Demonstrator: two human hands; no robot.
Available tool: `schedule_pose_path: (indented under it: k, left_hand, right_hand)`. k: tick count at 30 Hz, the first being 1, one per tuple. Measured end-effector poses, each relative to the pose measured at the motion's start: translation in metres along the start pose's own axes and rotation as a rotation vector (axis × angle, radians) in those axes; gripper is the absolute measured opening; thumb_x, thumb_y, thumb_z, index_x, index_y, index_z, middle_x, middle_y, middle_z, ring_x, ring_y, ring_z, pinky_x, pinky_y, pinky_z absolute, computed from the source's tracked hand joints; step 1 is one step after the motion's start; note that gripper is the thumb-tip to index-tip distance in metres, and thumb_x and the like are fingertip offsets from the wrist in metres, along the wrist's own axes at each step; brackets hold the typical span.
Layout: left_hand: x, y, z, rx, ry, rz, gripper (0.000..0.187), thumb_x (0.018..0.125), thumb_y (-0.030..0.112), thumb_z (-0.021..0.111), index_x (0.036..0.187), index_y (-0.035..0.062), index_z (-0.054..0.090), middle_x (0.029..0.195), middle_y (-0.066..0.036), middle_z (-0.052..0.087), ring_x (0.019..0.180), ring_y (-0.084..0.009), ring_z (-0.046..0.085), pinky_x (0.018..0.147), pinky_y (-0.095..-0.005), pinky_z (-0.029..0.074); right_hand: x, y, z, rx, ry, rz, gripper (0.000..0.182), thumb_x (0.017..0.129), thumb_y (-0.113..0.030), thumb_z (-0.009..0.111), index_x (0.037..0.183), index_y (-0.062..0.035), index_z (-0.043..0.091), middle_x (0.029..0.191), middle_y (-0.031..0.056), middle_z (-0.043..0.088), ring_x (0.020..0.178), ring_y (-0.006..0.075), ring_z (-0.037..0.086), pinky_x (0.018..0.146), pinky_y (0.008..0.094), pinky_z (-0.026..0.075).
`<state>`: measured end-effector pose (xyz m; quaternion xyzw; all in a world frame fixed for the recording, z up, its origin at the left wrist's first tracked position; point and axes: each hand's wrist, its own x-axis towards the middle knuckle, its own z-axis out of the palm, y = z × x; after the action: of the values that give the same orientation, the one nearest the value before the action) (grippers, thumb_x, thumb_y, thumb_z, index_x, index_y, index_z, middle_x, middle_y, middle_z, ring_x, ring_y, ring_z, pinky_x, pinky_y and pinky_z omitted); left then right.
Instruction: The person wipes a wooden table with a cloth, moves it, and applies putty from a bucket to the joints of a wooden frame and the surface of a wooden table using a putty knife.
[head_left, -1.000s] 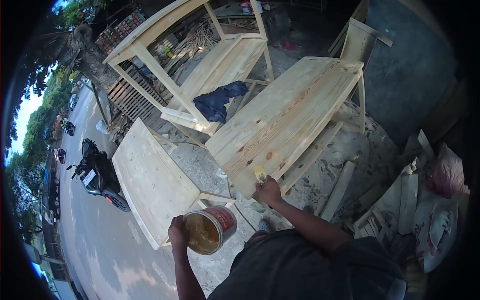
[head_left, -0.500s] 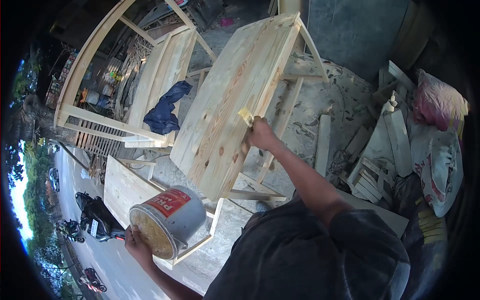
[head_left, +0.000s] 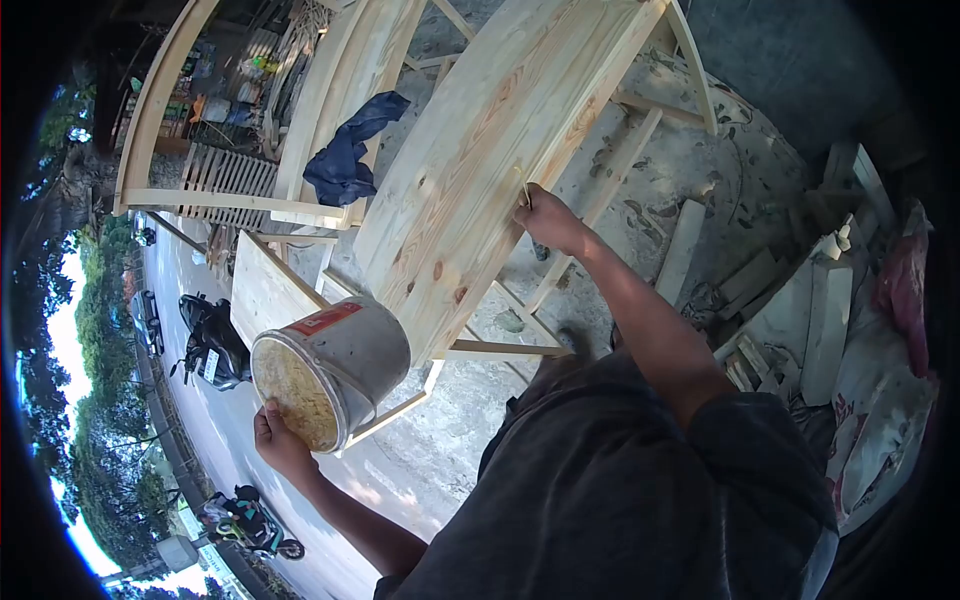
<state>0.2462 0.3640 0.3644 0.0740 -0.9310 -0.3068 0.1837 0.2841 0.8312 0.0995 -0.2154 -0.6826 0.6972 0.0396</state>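
Left hand (head_left: 283, 440) pinches the rim of the tilted bucket (head_left: 370, 338). The table (head_left: 455, 195) lies beyond both hands; at its near long edge the brush (head_left: 522, 183) is clenched in the right hand (head_left: 549, 220), bristle contact unclear.

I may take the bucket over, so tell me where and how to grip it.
Probably grip the bucket by its free rim, coming from the person's right, thumb inside: it is held tilted, open mouth towards the left, and the left hand holds the rim's left edge.
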Motion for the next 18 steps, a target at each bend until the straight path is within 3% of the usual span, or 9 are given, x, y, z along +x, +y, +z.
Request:
schedule_pose_path:
  k: [5, 7, 8, 11, 14, 17, 18]
  left_hand:
    - [0.017, -0.028, 0.041, -0.335, -0.110, -0.295, 0.032, 0.107, 0.028, 0.062, 0.107, -0.0024, 0.072, 0.093, -0.008, 0.071, 0.079, -0.0171, 0.067, 0.069, -0.0328, 0.055]
    - [0.010, -0.011, 0.072, -0.427, -0.128, -0.396, 0.028, 0.106, 0.026, 0.060, 0.108, -0.0008, 0.070, 0.093, -0.008, 0.071, 0.076, -0.0183, 0.070, 0.060, -0.0326, 0.058]
    - [0.019, -0.022, 0.084, -0.400, -0.152, -0.389, 0.028, 0.107, 0.026, 0.060, 0.109, -0.0005, 0.070, 0.093, -0.009, 0.070, 0.075, -0.0182, 0.070, 0.059, -0.0319, 0.058]
    - [0.029, -0.036, 0.119, -0.388, -0.201, -0.335, 0.032, 0.107, 0.028, 0.059, 0.110, -0.0035, 0.067, 0.092, -0.012, 0.071, 0.075, -0.0199, 0.072, 0.059, -0.0320, 0.060]
    - [0.035, -0.041, 0.140, -0.379, -0.210, -0.264, 0.036, 0.107, 0.028, 0.060, 0.109, -0.0075, 0.066, 0.093, -0.016, 0.071, 0.072, -0.0217, 0.072, 0.057, -0.0324, 0.061]
    - [0.042, -0.045, 0.148, -0.291, -0.220, -0.213, 0.039, 0.106, 0.030, 0.061, 0.109, -0.0089, 0.065, 0.094, -0.018, 0.071, 0.068, -0.0221, 0.071, 0.054, -0.0319, 0.059]
    - [0.043, -0.048, 0.151, -0.265, -0.219, -0.180, 0.040, 0.106, 0.031, 0.060, 0.108, -0.0092, 0.065, 0.094, -0.018, 0.070, 0.067, -0.0219, 0.070, 0.052, -0.0318, 0.058]
  right_hand:
    - [-0.001, 0.015, -0.004, 0.079, 0.065, 0.059, 0.031, 0.100, -0.018, 0.060, 0.120, 0.0055, 0.059, 0.089, 0.0067, 0.063, 0.087, 0.0170, 0.060, 0.081, 0.0350, 0.051]
    - [-0.008, 0.013, -0.004, 0.084, 0.088, 0.024, 0.030, 0.100, -0.019, 0.061, 0.118, 0.0052, 0.058, 0.088, 0.0079, 0.062, 0.087, 0.0183, 0.061, 0.081, 0.0356, 0.051]
    - [-0.014, 0.015, -0.001, 0.089, 0.104, 0.014, 0.030, 0.100, -0.020, 0.062, 0.117, 0.0050, 0.058, 0.087, 0.0084, 0.062, 0.087, 0.0189, 0.061, 0.081, 0.0359, 0.051]
    - [-0.025, 0.059, 0.019, -0.149, 0.230, -0.087, 0.041, 0.101, -0.023, 0.063, 0.124, 0.0097, 0.056, 0.106, 0.0288, 0.072, 0.100, 0.0422, 0.072, 0.091, 0.0462, 0.055]
    - [-0.088, 0.018, 0.027, -0.282, 0.162, 0.262, 0.043, 0.100, -0.023, 0.065, 0.125, 0.0104, 0.056, 0.102, 0.0315, 0.071, 0.099, 0.0459, 0.071, 0.088, 0.0507, 0.055]
    - [-0.130, 0.032, 0.060, -0.352, 0.052, 0.259, 0.043, 0.098, -0.018, 0.066, 0.130, 0.0090, 0.054, 0.107, 0.0345, 0.069, 0.100, 0.0473, 0.071, 0.087, 0.0529, 0.056]
    - [-0.136, 0.044, 0.072, -0.328, 0.058, 0.145, 0.045, 0.098, -0.016, 0.066, 0.134, 0.0069, 0.053, 0.109, 0.0336, 0.068, 0.101, 0.0478, 0.070, 0.088, 0.0521, 0.056]
